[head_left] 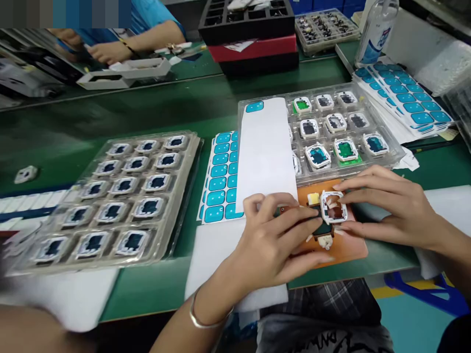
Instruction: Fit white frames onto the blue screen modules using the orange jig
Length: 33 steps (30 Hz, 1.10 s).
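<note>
A white square frame (334, 207) lies over an orange pad (349, 247), near the table's front edge. My right hand (390, 206) comes in from the right, its fingertips closed on the frame's right side. My left hand (281, 235) reaches over the pad from the left, fingers bent, its fingertips at a dark fixture (326, 228) beside the frame; whether it grips anything is hidden. A yellow block (313, 198) and a whitish lump (325, 241) sit on the pad. Behind it, a clear tray (395, 156) holds several similar frames.
A second tray of frames (193, 162) stands at the left. Blue sticker sheets (218, 184) and a white sheet (263, 152) lie between the trays. Across the table are stacked boxes (253, 51), a bottle (377, 34) and another person's hand (108, 51).
</note>
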### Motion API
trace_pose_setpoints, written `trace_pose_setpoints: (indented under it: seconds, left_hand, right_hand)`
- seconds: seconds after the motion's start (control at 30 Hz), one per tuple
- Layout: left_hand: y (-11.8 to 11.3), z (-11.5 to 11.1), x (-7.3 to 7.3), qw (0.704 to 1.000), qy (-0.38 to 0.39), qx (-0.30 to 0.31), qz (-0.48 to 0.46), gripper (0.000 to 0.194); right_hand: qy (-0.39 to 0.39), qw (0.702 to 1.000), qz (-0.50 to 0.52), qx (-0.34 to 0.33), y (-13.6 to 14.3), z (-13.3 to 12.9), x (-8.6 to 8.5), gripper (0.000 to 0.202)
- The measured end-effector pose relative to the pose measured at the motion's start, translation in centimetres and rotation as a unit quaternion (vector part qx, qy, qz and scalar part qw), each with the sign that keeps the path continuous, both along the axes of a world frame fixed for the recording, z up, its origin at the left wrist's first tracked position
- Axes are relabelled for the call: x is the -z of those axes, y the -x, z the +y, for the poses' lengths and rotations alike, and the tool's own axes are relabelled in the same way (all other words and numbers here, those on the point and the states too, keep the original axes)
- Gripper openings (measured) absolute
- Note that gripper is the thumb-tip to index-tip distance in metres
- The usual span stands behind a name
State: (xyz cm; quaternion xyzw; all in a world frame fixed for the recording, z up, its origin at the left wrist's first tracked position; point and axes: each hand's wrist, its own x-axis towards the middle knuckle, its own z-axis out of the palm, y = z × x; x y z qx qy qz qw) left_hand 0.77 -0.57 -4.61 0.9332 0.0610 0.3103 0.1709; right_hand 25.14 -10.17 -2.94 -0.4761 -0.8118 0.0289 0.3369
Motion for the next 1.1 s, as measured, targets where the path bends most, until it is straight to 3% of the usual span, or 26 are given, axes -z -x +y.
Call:
trace_pose_setpoints:
  seconds: [0.17, 0.3, 0.5, 1.1]
  left_hand:
    - [0.1, -0.5, -0.6, 0.993, -0.02, -0.113, -0.029, 0.056]
    - [0.0, -0.8, -0.5, 0.988, -0.022, -0.153, -0.008, 0.059]
    - [0.3, -1.1, -0.8, 0.985, 0.029, -0.159, 0.057, 0.048]
    - [0.4, -0.8, -0.7, 0.984, -0.008, -0.158, 0.085, 0.04]
  right_hand:
    - [-0.05, 0.999, 0.012, -0.002, 1.1, 0.2, 0.6, 0.021]
    - [-0.051, 0.998, 0.019, -0.033, 1.8, 0.3, 1.1, 0.019]
    - [-0.037, 0.999, 0.01, -0.02, 1.7, 0.3, 1.3, 0.018]
    - [-0.014, 1.0, 0.015, -0.023, 1.7, 0.2, 1.6, 0.021]
